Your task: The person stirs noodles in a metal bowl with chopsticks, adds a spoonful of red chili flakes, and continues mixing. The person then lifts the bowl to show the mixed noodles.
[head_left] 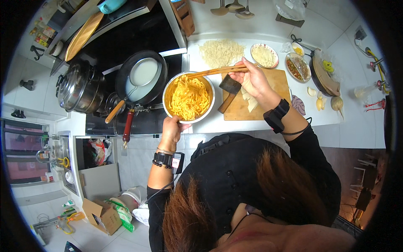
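My left hand (172, 131) grips the near rim of a stainless steel bowl (211, 100) at the counter's edge beside the cooktop. Yellow-coated noodles (190, 99) fill much of the bowl. In my right hand (252, 77) is a pair of long wooden chopsticks (217, 71), slanting down to the left. Their tips reach over the bowl's far side, among the noodles there. Below that hand, a cleaver (230, 84) with a wooden handle lies on a wooden cutting board (274, 107). Pale flat pieces (249, 100), perhaps dough, lie next to it, partly covered by my forearm.
A wok (119, 80) with whitish liquid holds a strainer (144, 73); its red handle (128, 126) juts past the cooktop edge. A lidded steel pot (82, 86) stands left. Pale noodles (222, 52), a noodle plate (264, 55), a seasoning dish (297, 67) and garlic (311, 91) occupy the counter.
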Action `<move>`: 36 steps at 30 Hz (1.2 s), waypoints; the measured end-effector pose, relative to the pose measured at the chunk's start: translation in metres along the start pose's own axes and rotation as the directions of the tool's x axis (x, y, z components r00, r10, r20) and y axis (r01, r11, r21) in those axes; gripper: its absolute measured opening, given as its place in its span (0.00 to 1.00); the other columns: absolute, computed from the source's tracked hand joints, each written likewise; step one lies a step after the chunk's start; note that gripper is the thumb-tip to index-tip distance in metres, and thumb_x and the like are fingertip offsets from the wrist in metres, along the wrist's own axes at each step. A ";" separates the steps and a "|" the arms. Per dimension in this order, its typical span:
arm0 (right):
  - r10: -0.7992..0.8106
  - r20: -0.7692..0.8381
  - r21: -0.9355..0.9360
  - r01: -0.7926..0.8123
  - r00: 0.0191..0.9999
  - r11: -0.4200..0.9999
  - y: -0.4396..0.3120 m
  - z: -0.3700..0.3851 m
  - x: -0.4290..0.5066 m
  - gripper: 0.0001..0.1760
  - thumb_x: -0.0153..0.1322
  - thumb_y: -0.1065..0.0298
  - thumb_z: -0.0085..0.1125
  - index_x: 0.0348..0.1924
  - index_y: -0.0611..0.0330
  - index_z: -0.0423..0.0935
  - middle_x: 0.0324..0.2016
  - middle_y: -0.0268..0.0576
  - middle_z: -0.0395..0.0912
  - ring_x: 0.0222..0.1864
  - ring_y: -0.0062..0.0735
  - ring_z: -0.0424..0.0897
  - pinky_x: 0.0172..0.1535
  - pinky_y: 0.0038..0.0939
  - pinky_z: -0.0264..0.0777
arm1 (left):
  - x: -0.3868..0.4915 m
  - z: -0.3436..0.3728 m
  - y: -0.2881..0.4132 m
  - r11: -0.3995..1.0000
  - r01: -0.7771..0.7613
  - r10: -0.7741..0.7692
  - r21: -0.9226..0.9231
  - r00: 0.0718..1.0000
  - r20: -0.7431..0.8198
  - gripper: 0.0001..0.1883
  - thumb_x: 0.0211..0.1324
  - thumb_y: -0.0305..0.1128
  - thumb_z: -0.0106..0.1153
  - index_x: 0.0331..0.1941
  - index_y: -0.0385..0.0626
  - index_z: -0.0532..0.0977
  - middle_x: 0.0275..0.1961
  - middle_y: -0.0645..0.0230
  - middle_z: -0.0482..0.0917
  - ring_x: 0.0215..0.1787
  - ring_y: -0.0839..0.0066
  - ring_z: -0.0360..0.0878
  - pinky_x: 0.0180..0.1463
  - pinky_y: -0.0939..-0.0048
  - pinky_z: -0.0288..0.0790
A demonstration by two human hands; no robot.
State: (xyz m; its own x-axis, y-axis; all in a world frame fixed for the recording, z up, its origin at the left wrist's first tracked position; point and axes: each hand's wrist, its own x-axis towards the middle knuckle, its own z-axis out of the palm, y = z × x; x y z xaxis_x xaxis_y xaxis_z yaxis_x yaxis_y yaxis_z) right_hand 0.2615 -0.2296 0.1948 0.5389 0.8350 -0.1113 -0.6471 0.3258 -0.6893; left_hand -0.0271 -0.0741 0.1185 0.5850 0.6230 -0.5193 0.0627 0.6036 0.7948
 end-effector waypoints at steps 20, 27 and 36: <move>-0.126 0.252 -0.653 0.265 0.959 0.709 -0.041 0.031 -0.012 0.19 0.77 0.61 0.44 0.35 0.70 0.75 0.30 0.47 0.79 0.32 0.32 0.83 0.36 0.27 0.81 | -0.016 -0.008 0.008 0.999 0.048 -0.048 0.008 0.999 0.004 0.16 0.57 0.23 0.41 0.44 0.19 0.68 0.40 0.46 0.79 0.29 0.60 0.83 0.31 0.67 0.83; -0.122 0.229 -0.594 0.238 0.966 0.769 -0.031 0.020 -0.007 0.17 0.77 0.63 0.45 0.36 0.70 0.75 0.31 0.49 0.79 0.33 0.36 0.83 0.36 0.31 0.82 | -0.038 0.015 0.035 0.995 -0.047 0.044 0.083 0.998 0.044 0.17 0.57 0.23 0.41 0.48 0.22 0.67 0.42 0.48 0.80 0.32 0.63 0.83 0.32 0.69 0.83; -0.045 0.102 0.000 0.045 0.994 0.999 -0.066 0.029 0.005 0.18 0.77 0.58 0.45 0.35 0.64 0.74 0.31 0.51 0.80 0.31 0.39 0.83 0.37 0.31 0.81 | -0.044 0.023 0.045 0.995 -0.054 0.040 0.086 0.987 0.154 0.18 0.54 0.23 0.42 0.48 0.24 0.69 0.42 0.49 0.80 0.33 0.62 0.84 0.31 0.70 0.82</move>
State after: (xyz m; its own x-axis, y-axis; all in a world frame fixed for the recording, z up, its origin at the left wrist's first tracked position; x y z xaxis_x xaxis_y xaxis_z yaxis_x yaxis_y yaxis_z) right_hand 0.2915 -0.2345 0.2607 0.5093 0.8606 -0.0065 -0.6221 0.3630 -0.6937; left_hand -0.0313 -0.0863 0.1842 0.7049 0.5623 -0.4324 0.1007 0.5242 0.8456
